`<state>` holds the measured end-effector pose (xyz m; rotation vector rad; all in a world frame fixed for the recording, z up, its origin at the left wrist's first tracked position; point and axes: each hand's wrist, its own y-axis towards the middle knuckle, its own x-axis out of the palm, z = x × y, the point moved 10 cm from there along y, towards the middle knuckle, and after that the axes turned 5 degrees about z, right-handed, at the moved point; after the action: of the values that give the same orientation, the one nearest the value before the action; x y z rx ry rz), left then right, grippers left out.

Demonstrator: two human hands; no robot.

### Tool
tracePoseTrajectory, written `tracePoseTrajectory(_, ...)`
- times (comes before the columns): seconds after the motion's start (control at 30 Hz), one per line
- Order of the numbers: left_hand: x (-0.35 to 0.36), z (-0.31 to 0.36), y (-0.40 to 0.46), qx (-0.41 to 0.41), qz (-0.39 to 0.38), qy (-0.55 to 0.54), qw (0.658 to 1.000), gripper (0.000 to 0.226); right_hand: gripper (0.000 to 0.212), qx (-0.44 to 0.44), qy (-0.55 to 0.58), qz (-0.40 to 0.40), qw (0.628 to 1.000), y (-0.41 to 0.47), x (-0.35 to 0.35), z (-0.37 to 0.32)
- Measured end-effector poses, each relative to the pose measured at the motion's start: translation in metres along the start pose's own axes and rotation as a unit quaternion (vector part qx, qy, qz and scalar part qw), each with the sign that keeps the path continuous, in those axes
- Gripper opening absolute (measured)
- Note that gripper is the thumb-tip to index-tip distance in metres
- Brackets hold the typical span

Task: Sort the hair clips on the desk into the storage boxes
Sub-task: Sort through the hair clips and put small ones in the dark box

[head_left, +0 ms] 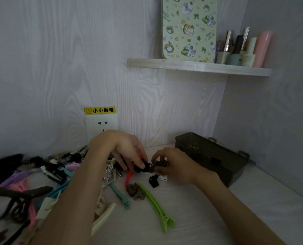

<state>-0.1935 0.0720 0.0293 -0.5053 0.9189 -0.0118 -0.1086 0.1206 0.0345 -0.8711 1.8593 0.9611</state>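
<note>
A loose heap of hair clips (46,175) fills the lower left of the frame on the pale desk (196,218): long duckbill clips in lilac, pink, teal, cream and black, mixed with small dark claw clips. Toward the middle the heap thins out into single pieces: a teal clip (119,196) lying slantwise, a red clip (129,175) partly hidden under the left hand, a small brown claw clip (134,190) touching the upper end of a long lime-green clip (156,207), and a small black claw clip (154,181) just beside a little white piece (163,178).

To the right of centre, near the corner of the walls, stands a dark translucent storage box (210,157) with latches on its sides; its inside is too dim to read.

On the wall behind the hands sits a white socket (101,125) under a yellow warning label (99,110). In the upper right a shelf (198,67) carries a green patterned board (188,28) and a row of cosmetic bottles (242,50).

The left forearm crosses over the heap and hides its middle part. The left hand (122,149) arches downward at frame centre, its fingers curled, pinching a small black clip (141,167) at the fingertips. The right hand (175,164) comes in from the lower right, just in front of the box, fingers curled round a small dark brown clip (158,165). The two held clips meet between the hands, just above the desk.
</note>
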Motion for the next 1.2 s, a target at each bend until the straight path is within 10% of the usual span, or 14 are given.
tracePoseTrajectory(0.17,-0.024,0.02,-0.016,0.032,0.058,-0.086,0.994,0.027,0.018,0.034,0.044,0.264,0.963,-0.008,-0.079,0.014)
tracePoseTrajectory(0.3,-0.052,0.071,-0.021,0.163,0.256,-0.188,0.934,0.031,0.023,0.113,0.037,0.419,0.9,-0.038,-0.139,0.055)
tracePoseTrajectory(0.43,-0.038,0.123,-0.016,0.298,0.307,-0.247,0.869,0.048,0.04,0.228,0.021,0.294,0.928,-0.038,-0.119,0.097)
tracePoseTrajectory(0.7,-0.033,0.074,0.009,0.168,0.24,-0.03,0.956,0.053,0.02,0.207,0.039,0.302,0.93,-0.042,-0.124,0.091)
tracePoseTrajectory(0.93,0.001,0.023,0.014,0.071,0.035,0.18,0.98,0.051,0.034,0.058,0.16,-0.114,0.979,-0.024,-0.018,-0.009)
tracePoseTrajectory(1.2,-0.005,0.009,0.028,0.078,0.093,0.15,0.981,0.032,0.021,0.007,0.138,-0.091,0.986,-0.015,0.003,-0.024)
